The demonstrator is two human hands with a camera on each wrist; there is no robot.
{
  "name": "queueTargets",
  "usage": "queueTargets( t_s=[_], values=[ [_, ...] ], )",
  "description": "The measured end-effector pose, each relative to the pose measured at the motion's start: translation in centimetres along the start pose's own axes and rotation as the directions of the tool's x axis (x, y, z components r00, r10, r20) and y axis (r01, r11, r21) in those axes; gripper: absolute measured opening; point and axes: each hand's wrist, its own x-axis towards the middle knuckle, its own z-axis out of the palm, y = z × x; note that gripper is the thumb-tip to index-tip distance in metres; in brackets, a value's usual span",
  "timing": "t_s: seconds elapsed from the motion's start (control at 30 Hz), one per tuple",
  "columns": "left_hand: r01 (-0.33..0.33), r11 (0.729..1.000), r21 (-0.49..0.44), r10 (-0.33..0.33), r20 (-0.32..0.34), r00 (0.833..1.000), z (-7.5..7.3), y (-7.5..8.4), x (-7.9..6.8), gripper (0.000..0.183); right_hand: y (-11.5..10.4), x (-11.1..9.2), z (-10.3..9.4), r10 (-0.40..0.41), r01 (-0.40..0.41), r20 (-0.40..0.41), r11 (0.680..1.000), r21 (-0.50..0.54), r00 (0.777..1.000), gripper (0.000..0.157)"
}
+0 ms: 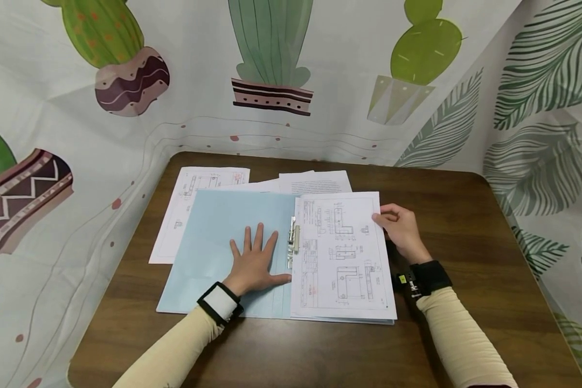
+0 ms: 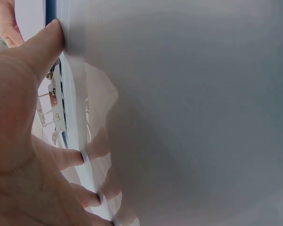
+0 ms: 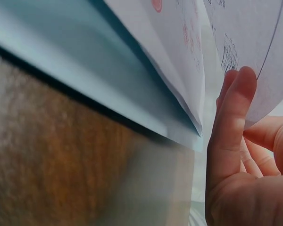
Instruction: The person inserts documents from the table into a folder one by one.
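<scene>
A light blue folder [image 1: 194, 258] lies opened on the brown table, with a metal clip [image 1: 293, 242] along its spine. My left hand [image 1: 254, 264] rests with fingers spread on the folder's left cover, the thumb reaching toward the spine just below the clip. On the folder's right side lies a stack of drawing sheets. My right hand [image 1: 401, 226] pinches the right edge of the top drawing sheet [image 1: 341, 258] near its upper corner. The right wrist view shows that sheet [image 3: 254, 37] lifted and bowed away from the sheets beneath [image 3: 165, 52], between thumb and fingers.
Behind the folder's left cover lies another drawing sheet [image 1: 172, 221], partly covered. A printed text page [image 1: 320, 183] sticks out above the folder's top edge. Brown table [image 1: 446, 205] extends to the right. A cloth with cactus prints [image 1: 271, 124] hangs at the table's back edge.
</scene>
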Motion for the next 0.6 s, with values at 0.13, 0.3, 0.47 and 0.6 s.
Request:
queueTargets(
  t_s=[0.13,0.3,0.47,0.6],
  values=[
    [0.003,1.000,0.002,-0.003,0.004,1.000,-0.01,0.00,0.02,0.117,-0.13,0.02,0.31,0.007,-0.007,-0.001,1.000,0.000,1.000,0.027],
    [0.007,1.000,0.003,-0.007,0.005,1.000,-0.13,0.10,0.00,0.117,-0.28,-0.02,0.50,0.002,-0.002,0.002,1.000,-0.007,1.000,0.026],
    [0.005,1.000,-0.004,-0.005,0.004,1.000,-0.20,0.16,0.00,0.117,-0.21,0.02,0.55,0.003,-0.003,0.000,1.000,-0.020,1.000,0.027],
    [0.005,1.000,-0.004,-0.005,0.008,1.000,-0.17,0.13,0.02,0.117,-0.13,0.08,0.65,0.019,-0.019,-0.004,0.999,-0.032,1.000,0.028]
  ],
)
